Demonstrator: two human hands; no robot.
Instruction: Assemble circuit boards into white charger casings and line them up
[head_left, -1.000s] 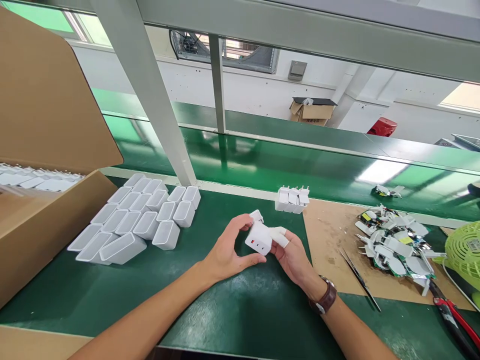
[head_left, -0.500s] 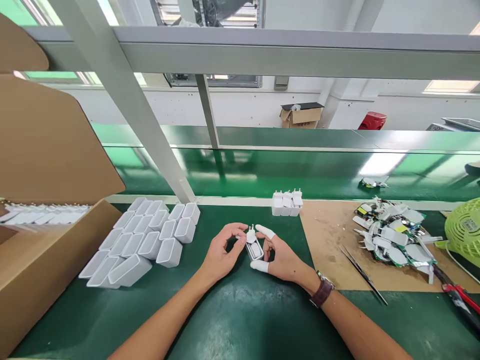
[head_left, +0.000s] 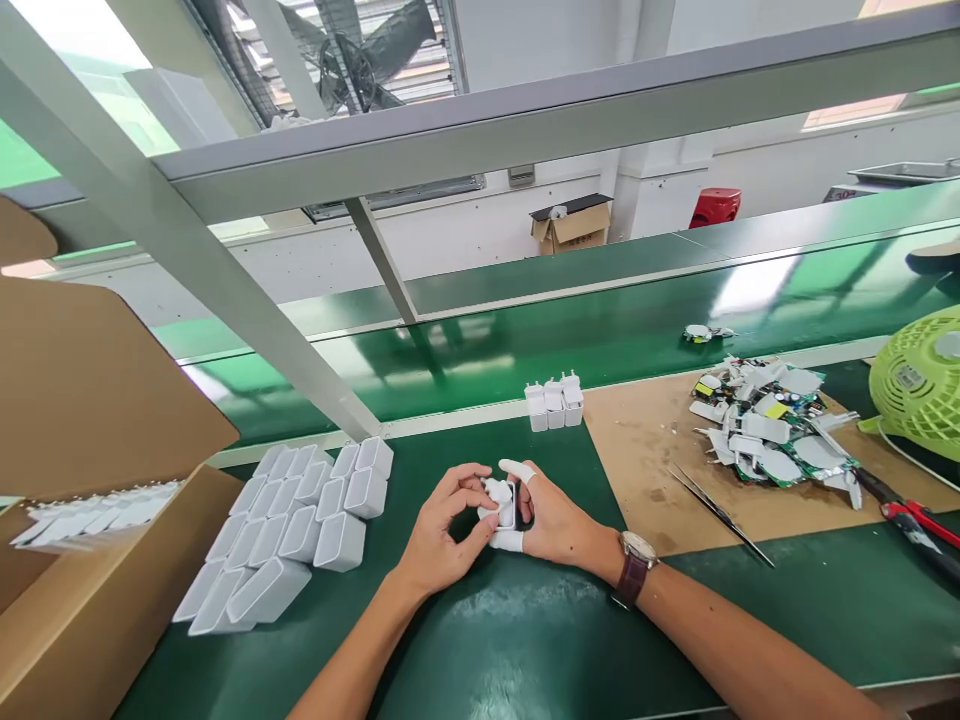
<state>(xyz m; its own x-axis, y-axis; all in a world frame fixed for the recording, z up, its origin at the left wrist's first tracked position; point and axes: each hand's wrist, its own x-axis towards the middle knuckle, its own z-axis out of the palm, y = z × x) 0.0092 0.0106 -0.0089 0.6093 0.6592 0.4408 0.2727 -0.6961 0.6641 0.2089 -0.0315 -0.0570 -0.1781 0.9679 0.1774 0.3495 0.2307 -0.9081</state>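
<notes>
Over the near part of the green table (head_left: 480,640), the right hand (head_left: 559,520) grips a small white plastic casing (head_left: 506,510) between finger and thumb, both in white covers, a hold that seems meant to steady it from opposite edges and leave its top side free. The left hand (head_left: 450,530) is partly closed, its thumb and fingertips against white parts at the casing's left side, probably to guide them; whether it truly pinches one cannot be told. To the left, a large open brown cardboard box (head_left: 112,600) holds white flat pieces, its flap up, likely for easy reach. Beside it, open white plastic shells (head_left: 289,535) stand packed together, mouths up, which probably keeps them upright and ready to take. To the right, slim metal tweezers (head_left: 724,517) lie partly on a brown cardboard sheet (head_left: 637,480), near the red-and-black-handled pliers (head_left: 911,520), both apparently within right-hand reach. The sheet bears a heap of green circuit boards with white parts (head_left: 780,430), perhaps to shield them from the tabletop. At the table's far edge, a tight cluster of white pronged units (head_left: 553,403) stands prongs up, seemingly set apart from the empty shells.
</notes>
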